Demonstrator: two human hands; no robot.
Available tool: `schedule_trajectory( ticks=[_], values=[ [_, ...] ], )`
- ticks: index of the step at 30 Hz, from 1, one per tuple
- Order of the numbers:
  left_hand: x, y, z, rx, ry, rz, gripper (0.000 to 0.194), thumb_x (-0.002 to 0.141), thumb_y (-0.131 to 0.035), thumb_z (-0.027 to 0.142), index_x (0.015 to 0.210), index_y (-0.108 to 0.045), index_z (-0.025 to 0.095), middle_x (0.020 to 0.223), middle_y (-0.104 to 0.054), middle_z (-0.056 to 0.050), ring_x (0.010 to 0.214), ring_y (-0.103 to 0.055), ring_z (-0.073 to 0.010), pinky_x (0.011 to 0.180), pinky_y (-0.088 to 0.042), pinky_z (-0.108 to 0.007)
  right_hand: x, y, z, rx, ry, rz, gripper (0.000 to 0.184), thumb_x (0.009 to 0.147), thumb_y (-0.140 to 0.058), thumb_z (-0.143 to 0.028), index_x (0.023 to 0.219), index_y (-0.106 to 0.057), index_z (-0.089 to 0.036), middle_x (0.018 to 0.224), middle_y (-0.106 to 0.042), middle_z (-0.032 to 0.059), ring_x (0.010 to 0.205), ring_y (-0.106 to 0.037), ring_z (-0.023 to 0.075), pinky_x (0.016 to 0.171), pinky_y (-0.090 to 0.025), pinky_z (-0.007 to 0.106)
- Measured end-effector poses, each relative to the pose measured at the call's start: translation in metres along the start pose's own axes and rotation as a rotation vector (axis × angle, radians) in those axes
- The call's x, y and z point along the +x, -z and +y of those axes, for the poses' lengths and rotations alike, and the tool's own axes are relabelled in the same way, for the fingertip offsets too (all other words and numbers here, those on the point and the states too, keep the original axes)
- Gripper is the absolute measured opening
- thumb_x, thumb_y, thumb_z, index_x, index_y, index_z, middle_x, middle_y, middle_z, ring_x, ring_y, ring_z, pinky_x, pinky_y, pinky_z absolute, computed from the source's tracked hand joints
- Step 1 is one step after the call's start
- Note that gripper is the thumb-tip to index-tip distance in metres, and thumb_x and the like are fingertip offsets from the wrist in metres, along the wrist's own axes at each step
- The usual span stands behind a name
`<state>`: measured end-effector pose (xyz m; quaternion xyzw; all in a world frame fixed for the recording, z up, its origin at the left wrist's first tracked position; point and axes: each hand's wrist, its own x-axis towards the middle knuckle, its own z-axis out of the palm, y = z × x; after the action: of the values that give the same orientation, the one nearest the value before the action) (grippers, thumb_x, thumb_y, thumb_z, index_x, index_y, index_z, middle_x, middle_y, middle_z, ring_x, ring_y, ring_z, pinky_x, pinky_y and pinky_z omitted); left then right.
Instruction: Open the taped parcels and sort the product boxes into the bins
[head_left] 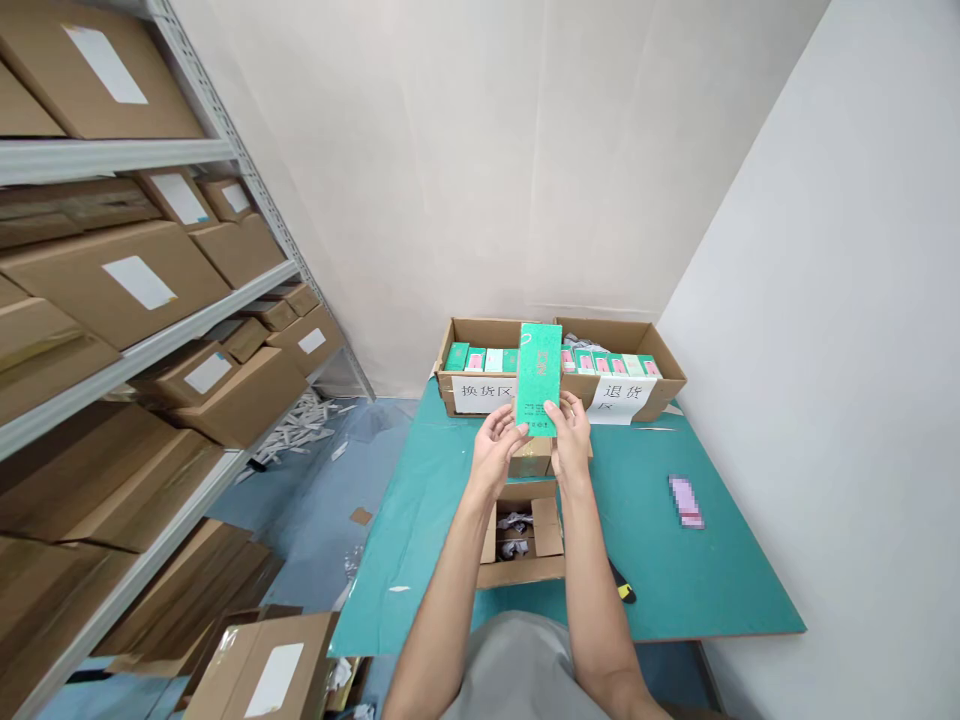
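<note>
Both my hands grip a flat green box [538, 375] with small dark print, raised upright over the table. My left hand [496, 440] pinches its lower left corner, and my right hand [570, 430] has its thumb on the lower right front. Below my wrists an open cardboard carton [525, 575] holds crumpled grey paper. Behind the green box stand two labelled cardboard bins, a left one [448, 398] and a right one [670, 392], each with several green and pink boxes inside. Part of the left bin's label is covered by the green box.
A teal table [720, 590] carries everything. A blurred pink item [686, 502] lies at the right, and a black and yellow tool [622, 585] sits beside my right forearm. Metal shelves [277, 268] with cartons stand left, and another carton [262, 665] is at lower left.
</note>
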<state>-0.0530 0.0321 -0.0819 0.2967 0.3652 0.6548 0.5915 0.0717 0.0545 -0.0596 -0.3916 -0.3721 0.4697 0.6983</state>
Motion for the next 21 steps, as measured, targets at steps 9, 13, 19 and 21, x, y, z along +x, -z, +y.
schedule_trajectory(
  ticks=[9,13,19,21],
  values=[
    [-0.009,-0.011,-0.006,0.328,-0.274,0.238,0.083,0.066,-0.104,0.037,0.139,-0.066,0.022,0.149,-0.066,-0.018,0.147,-0.060,-0.0375,0.109,-0.062,-0.044,-0.013,-0.015,-0.010,-0.280,0.186,0.011,0.067,0.082,-0.092,-0.049,0.138,-0.065,-0.024,0.145,-0.073,0.0154,0.136,-0.071,0.0305,0.116,-0.061,0.047],
    [-0.010,-0.007,0.003,0.285,-0.209,0.129,0.089,0.064,-0.106,0.035,0.143,-0.066,0.024,0.150,-0.066,-0.017,0.150,-0.059,-0.0381,0.110,-0.063,-0.044,-0.014,-0.012,-0.010,-0.327,0.204,0.067,0.057,0.085,-0.087,-0.045,0.134,-0.067,-0.022,0.138,-0.075,0.0147,0.128,-0.074,0.0306,0.114,-0.061,0.048],
    [-0.001,0.012,0.010,0.023,0.098,-0.056,0.071,0.072,-0.105,0.044,0.132,-0.073,0.021,0.143,-0.076,-0.018,0.135,-0.073,-0.0386,0.115,-0.063,-0.060,-0.010,-0.005,0.000,-0.117,0.139,-0.003,0.058,0.085,-0.089,-0.052,0.129,-0.067,-0.022,0.140,-0.077,0.0176,0.128,-0.076,0.0314,0.108,-0.066,0.047],
    [0.000,0.014,0.007,0.012,0.087,-0.043,0.071,0.070,-0.107,0.045,0.127,-0.076,0.019,0.138,-0.079,-0.018,0.130,-0.076,-0.0384,0.115,-0.064,-0.061,-0.009,-0.005,0.004,-0.106,0.124,-0.026,0.059,0.085,-0.090,-0.054,0.129,-0.067,-0.022,0.140,-0.078,0.0181,0.129,-0.076,0.0322,0.108,-0.066,0.048]
  ],
)
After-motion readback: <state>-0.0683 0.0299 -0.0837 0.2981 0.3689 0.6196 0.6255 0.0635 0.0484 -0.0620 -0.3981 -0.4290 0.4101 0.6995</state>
